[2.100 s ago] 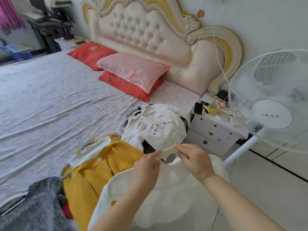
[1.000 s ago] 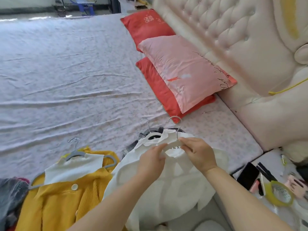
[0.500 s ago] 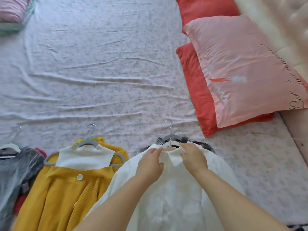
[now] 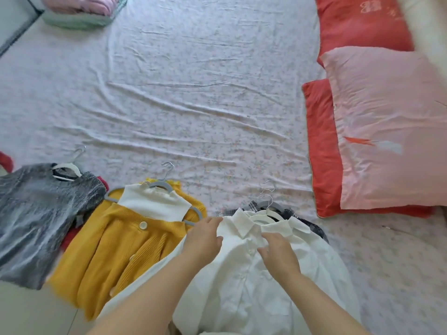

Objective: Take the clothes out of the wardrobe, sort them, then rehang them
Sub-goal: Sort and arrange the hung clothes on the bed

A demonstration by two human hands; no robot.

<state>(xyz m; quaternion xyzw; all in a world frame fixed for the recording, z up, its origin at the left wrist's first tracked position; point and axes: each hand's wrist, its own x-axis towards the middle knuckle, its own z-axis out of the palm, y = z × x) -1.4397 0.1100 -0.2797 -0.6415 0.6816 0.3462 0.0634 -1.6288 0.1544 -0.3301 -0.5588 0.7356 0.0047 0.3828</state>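
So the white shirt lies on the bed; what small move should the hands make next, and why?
Probably lift both hands off the white shirt. It already lies flat on its hanger over a plaid garment, collar spread, with the left hand on its shoulder and the right hand at the placket, so little seems left to do here.

Nothing legible anywhere in view. On the far red pillow [image 4: 362, 25], near its top edge, a pale printed emblem, perhaps characters — too blurred and cropped to read. On the pink pillow [image 4: 391, 126], an orange-and-white motif with no letters to make out, and at the right edge a thin dark stroke, perhaps script — cut off, unreadable.
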